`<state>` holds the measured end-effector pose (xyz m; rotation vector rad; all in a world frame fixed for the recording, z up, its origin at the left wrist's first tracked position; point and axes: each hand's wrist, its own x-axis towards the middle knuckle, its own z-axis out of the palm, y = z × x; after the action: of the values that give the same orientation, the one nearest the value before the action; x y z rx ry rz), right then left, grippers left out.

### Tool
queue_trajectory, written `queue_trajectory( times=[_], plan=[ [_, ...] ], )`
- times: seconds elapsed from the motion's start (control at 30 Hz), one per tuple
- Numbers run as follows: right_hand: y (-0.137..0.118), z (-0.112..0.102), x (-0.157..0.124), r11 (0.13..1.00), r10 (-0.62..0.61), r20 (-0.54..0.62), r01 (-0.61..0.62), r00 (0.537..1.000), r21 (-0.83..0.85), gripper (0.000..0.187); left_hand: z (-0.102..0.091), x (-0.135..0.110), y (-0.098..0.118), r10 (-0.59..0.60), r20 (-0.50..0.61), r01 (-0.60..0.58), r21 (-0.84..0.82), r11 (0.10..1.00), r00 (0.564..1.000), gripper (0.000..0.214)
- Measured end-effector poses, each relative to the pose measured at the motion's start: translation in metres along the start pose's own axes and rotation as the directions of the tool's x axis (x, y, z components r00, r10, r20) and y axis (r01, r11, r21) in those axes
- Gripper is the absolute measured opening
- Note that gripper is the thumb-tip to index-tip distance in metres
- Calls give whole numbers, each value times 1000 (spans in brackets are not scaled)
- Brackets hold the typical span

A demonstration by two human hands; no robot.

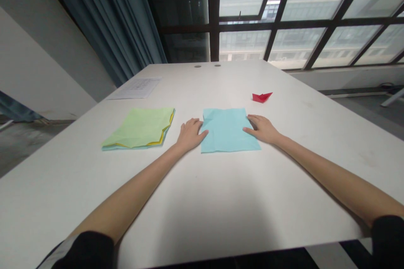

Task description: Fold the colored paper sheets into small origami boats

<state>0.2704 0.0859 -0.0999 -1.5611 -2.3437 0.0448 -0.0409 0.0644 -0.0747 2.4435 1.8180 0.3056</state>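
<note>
A light blue square sheet of paper point(226, 131) lies flat on the white table in front of me, with faint creases on it. At its left edge rests my left hand point(190, 133), fingers stretched out and the thumb over the paper. My right hand point(262, 129) lies at the opposite edge, its thumb and fingertips touching the sheet, fingers apart. Neither hand grips anything. To the left of my left hand is a stack of coloured paper point(142, 127), light green on top with yellow and blue edges showing below.
A small red folded paper boat point(261, 97) stands beyond my right hand. A printed white sheet point(135, 88) lies at the table's far left. The white table point(202, 201) reaches toward large windows point(303, 4), with a blue curtain point(107, 17) at the left.
</note>
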Motion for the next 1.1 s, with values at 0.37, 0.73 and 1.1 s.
queue_trajectory(
  times=[0.37, 0.73, 1.1],
  plan=[
    [-3, -8, 2, 965, 32, -24, -25, 999, 260, 43, 3, 5, -7, -8, -89, -3, -128, 992, 996, 32],
    [6, 2, 3, 851, 30, -18, -16, 999, 525, 30, 14, 9, -15, -26, -156, -8, -214, 977, 987, 27],
    [7, -2, 3, 834, 70, 50, -86, 996, 545, 35, 6, 6, -10, -66, -190, -1, -332, 943, 980, 21]
  ],
)
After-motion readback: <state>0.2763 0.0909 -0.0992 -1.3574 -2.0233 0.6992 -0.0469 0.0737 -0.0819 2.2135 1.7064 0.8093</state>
